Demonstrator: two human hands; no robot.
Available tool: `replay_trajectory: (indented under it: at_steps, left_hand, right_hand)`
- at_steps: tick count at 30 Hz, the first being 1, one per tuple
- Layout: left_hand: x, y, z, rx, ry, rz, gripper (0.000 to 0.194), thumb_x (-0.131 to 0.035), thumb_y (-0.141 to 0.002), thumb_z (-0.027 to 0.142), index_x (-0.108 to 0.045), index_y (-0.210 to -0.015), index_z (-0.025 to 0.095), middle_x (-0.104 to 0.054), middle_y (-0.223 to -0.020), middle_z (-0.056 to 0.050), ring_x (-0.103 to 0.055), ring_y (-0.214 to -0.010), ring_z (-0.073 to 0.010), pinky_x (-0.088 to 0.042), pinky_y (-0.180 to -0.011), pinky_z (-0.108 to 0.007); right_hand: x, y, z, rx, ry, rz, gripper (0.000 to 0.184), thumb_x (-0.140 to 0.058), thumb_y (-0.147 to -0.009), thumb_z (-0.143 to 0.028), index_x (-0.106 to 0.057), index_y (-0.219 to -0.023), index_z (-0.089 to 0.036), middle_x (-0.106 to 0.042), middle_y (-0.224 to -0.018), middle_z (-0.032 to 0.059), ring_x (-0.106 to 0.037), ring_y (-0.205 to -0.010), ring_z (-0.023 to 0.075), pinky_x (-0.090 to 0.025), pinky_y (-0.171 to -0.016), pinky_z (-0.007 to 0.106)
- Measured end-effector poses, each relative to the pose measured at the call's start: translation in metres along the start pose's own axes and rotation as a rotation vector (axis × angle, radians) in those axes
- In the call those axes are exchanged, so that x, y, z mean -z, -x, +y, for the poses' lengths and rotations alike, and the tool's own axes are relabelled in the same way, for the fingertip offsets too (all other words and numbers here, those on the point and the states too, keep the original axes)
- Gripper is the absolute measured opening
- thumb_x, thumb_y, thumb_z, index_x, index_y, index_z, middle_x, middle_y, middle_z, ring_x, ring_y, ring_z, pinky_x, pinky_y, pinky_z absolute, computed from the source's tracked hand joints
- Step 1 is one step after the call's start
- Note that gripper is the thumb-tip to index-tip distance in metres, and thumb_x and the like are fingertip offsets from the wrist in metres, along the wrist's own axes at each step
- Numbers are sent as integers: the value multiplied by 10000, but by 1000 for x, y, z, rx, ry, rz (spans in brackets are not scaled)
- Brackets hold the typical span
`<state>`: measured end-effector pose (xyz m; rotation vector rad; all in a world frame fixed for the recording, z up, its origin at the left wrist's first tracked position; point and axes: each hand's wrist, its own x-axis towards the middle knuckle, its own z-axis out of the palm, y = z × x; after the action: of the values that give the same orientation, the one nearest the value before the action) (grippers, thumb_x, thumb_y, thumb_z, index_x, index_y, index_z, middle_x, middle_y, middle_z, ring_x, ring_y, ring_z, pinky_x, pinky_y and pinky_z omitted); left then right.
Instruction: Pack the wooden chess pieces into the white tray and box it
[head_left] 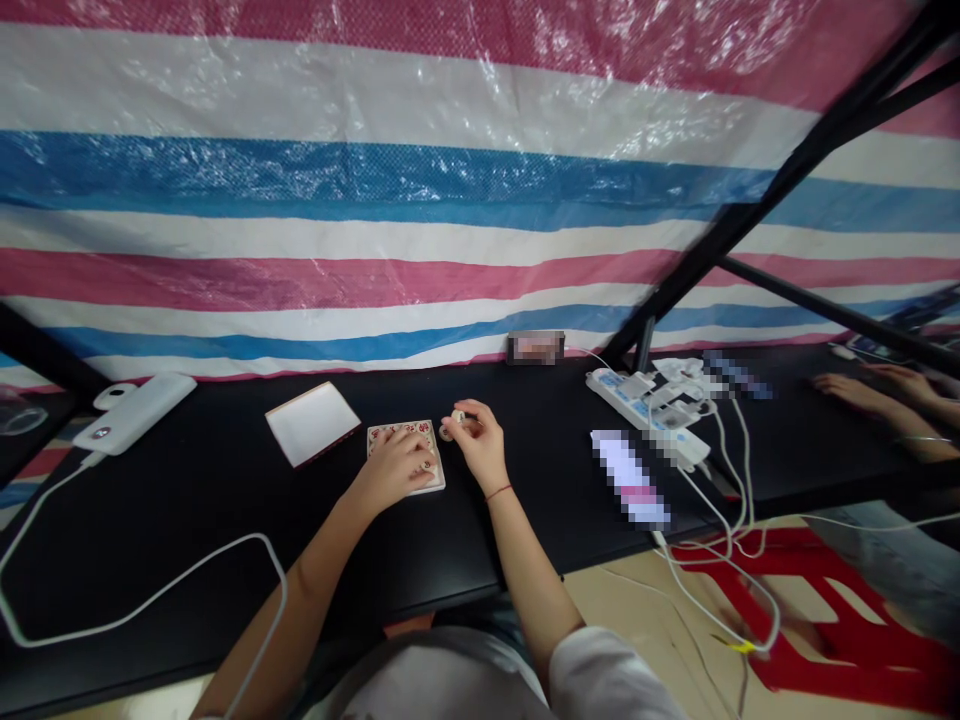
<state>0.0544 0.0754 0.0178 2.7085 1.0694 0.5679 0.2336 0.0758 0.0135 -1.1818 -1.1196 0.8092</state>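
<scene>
The right hand (481, 438) pinches a round Chinese chess piece (458, 416). The left hand (395, 468), grip hard to tell, covers a squarish box (439, 472) facing the black table's (187, 490) back edge.

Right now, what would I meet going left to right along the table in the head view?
White device, white rectangular box, tray of marked pieces, right hand holding a small round piece, small device at the back, white power strip, another person's hand.
</scene>
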Motion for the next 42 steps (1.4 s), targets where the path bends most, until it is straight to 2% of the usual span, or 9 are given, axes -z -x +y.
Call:
replay_trajectory:
  at_steps: [3, 6, 9, 14, 26, 31, 34, 38, 42]
  left_hand:
    - [7, 9, -7, 39, 18, 90, 226, -622, -844, 355, -681, -1044, 266, -634, -1063, -40, -537, -1004, -220, -360, -890, -375]
    - [15, 22, -18, 92, 16, 114, 223, -616, -844, 356, -684, -1043, 282, -626, -1055, -38, -546, -963, -209, -390, -861, -353]
    - [17, 33, -27, 115, 33, 115, 210, -617, -838, 354, -688, -1013, 261, -625, -1035, -38, -561, -926, -194, -399, -842, -335]
    - [10, 38, -28, 148, 24, 105, 137, -600, -849, 301, -701, -924, 247, -630, -977, -27, -575, -908, -180, -383, -826, -324]
    - [5, 42, -34, 76, 149, 106, 144, -563, -881, 289, -686, -918, 223, -616, -948, -44, -545, -920, -188, -465, -869, -327]
    - [15, 45, -29, 106, 157, 106, 142, -582, -863, 298, -672, -939, 220, -600, -1012, -51, -542, -945, -195, -466, -889, -338]
    - [25, 50, -26, 168, 180, 125, 137, -589, -851, 322, -647, -911, 213, -596, -969, -39, -554, -925, -191, -468, -864, -330]
    - [32, 54, -25, 282, 202, 62, 118, -570, -846, 322, -595, -842, 207, -578, -808, 2, -568, -762, -158, -459, -711, -280]
    - [31, 53, -23, 303, 223, 14, 113, -552, -833, 292, -548, -762, 204, -553, -762, 16, -557, -710, -144, -431, -653, -257]
  right_hand:
    - [12, 12, -2, 70, 153, -65, 325, -717, -739, -411, -652, -973, -195, -587, -1088, 77, -557, -601, 79, -494, -555, 235]
    - [19, 26, -7, 150, 324, -182, 266, -697, -774, -374, -627, -962, -200, -626, -947, 44, -557, -627, 106, -488, -604, 243]
    - [16, 33, -13, 281, 486, -308, 148, -687, -803, -313, -606, -849, -198, -642, -859, 29, -577, -723, 145, -480, -700, 269]
    - [6, 34, -13, 405, 692, -459, 92, -710, -797, -236, -626, -807, -201, -667, -899, 42, -595, -894, 200, -460, -838, 332]
    - [0, 33, -10, 361, 824, -481, 100, -647, -809, -169, -656, -905, -194, -628, -896, 52, -604, -866, 190, -493, -808, 306]
    - [11, 27, -13, 332, 723, -414, 132, -579, -855, -222, -648, -966, -203, -635, -982, 65, -623, -907, 187, -501, -821, 298]
    - [21, 13, -13, 281, 811, -370, 270, -541, -827, -161, -639, -1074, -207, -621, -1114, 80, -633, -922, 187, -512, -779, 292]
    - [21, -8, -13, 253, 991, -554, 461, -574, -768, -121, -592, -1219, -215, -574, -1280, 86, -622, -1019, 200, -492, -836, 294]
    - [9, -18, -14, 203, 1147, -643, 396, -537, -797, -100, -631, -1166, -212, -647, -1158, 88, -657, -920, 205, -470, -787, 282]
